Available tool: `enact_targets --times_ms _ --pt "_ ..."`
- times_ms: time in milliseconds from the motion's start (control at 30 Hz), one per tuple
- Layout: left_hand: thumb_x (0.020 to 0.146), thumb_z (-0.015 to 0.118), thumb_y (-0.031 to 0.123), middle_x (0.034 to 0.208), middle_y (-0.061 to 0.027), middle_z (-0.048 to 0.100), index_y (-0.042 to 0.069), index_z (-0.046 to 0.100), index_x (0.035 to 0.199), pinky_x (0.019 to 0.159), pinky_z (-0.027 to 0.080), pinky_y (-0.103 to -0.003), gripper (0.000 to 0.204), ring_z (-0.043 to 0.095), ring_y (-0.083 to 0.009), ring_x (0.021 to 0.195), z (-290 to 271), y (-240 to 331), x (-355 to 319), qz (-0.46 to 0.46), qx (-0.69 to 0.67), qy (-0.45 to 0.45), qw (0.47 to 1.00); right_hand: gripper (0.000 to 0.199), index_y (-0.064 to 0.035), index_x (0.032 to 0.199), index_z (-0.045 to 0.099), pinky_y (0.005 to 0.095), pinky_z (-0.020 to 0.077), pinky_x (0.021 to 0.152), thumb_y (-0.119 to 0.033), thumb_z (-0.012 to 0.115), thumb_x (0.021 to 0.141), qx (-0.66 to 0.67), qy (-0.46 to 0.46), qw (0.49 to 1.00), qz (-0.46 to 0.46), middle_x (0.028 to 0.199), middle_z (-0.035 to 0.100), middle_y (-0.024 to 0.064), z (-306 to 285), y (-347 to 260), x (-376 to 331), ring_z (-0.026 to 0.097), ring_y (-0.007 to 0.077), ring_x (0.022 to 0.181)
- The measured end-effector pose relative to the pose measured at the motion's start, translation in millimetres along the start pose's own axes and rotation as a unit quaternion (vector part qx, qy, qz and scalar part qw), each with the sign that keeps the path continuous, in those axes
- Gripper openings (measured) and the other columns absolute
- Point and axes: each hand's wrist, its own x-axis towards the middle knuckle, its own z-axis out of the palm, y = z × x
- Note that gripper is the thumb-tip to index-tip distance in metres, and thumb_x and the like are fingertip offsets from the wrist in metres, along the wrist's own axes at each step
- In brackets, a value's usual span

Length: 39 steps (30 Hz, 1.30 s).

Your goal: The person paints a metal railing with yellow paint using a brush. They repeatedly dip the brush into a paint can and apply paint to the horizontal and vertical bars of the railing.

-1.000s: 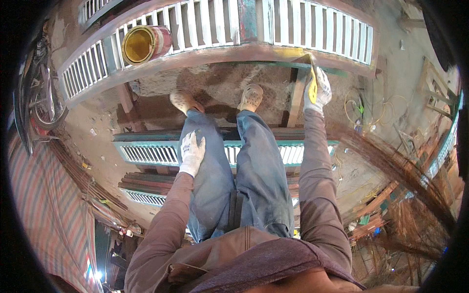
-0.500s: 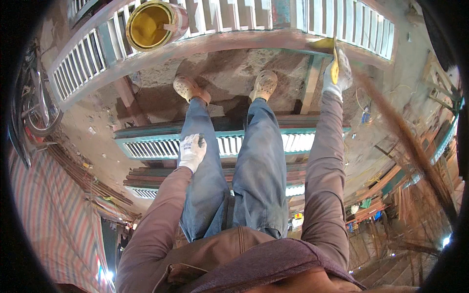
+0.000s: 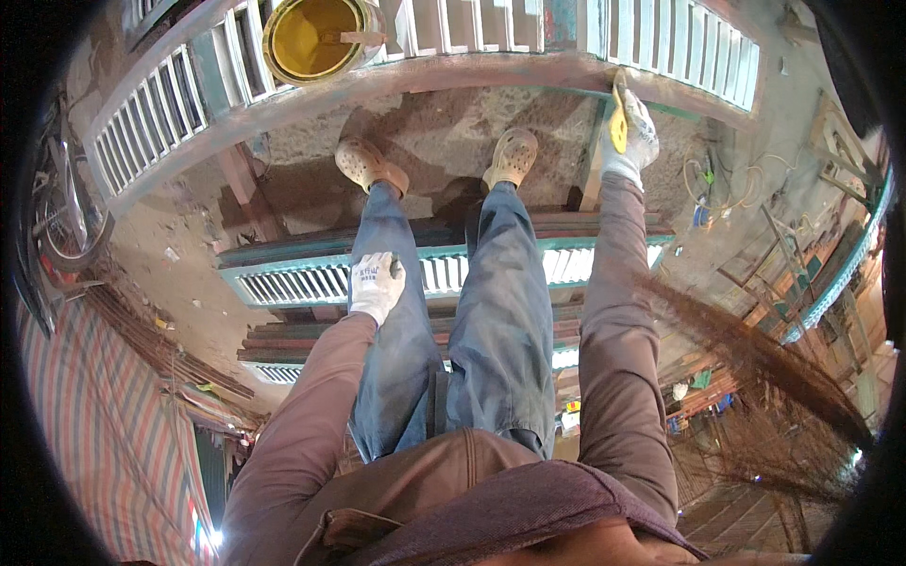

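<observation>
My right hand (image 3: 634, 140), in a white work glove, is closed around the yellow handle of a paintbrush (image 3: 618, 124). The brush's dark head is at the near rail of a louvered shutter (image 3: 670, 47) with pale blue-white slats; whether it touches cannot be told. On my left thigh rests my left hand (image 3: 377, 283), gloved too, its fingers curled into a loose fist with nothing seen in it. An open paint can (image 3: 364, 62), yellow inside with a flat stick across its mouth, stands on the shutter at the far left.
Beneath my legs lies another louvered shutter (image 3: 302, 285) with a teal frame, among stacked dark boards (image 3: 293, 337). A motorbike wheel (image 3: 71, 212) is at the left, above a striped sheet (image 3: 104, 415). Brown netting-like material (image 3: 764, 387) and a coiled cable (image 3: 750, 184) are at the right.
My right hand has moved left with the brush, whose head has turned from pointing left to pointing away from me. The left hand stays on the thigh. My view has shifted slightly.
</observation>
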Motion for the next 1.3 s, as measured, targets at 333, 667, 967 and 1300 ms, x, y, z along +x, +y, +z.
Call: enact_targets --times_ms 333,667,967,1300 --pt "0.082 0.060 0.019 0.089 -0.0143 0.067 0.005 0.064 0.086 0.081 0.049 -0.046 0.015 0.062 -0.0348 0.089 -6 11 1 0.017 0.018 0.013 1.000 0.039 -0.0191 0.119 0.063 0.0379 0.0510 0.083 -0.020 0.065 0.080 -0.177 -0.037 0.957 -0.225 0.116 0.065 0.0041 48 -70 -67 0.063 0.0237 0.102" --pt "0.079 0.065 0.021 0.078 -0.0127 0.065 0.006 0.064 0.082 0.071 0.050 -0.045 0.015 0.061 -0.0333 0.074 13 5 2 0.051 0.029 0.107 0.993 0.040 -0.0173 0.119 0.068 0.0334 0.0504 0.094 -0.007 0.063 0.081 -0.037 0.018 0.939 -0.343 0.118 0.067 0.0058 -6 8 0 0.065 0.0228 0.109" --pt "0.081 0.059 0.026 0.093 -0.0136 0.069 0.005 0.068 0.090 0.084 0.049 -0.044 0.024 0.063 -0.0324 0.091 48 -8 -10 -0.025 -0.007 -0.005 1.000 0.038 -0.0239 0.121 0.063 0.0331 0.0492 0.092 -0.021 0.059 0.084 -0.147 0.050 0.902 -0.403 0.122 0.065 -0.0045 26 -11 8 0.062 0.0165 0.111" --pt "0.084 0.056 0.028 0.096 -0.0123 0.068 0.007 0.068 0.095 0.085 0.048 -0.044 0.027 0.062 -0.0312 0.095 13 25 4 -0.034 0.101 0.060 0.992 0.035 -0.0184 0.114 0.067 0.0354 0.0509 0.091 -0.019 0.066 0.079 -0.049 -0.076 0.916 -0.392 0.113 0.068 0.0031 -14 -28 -30 0.064 0.0215 0.107"
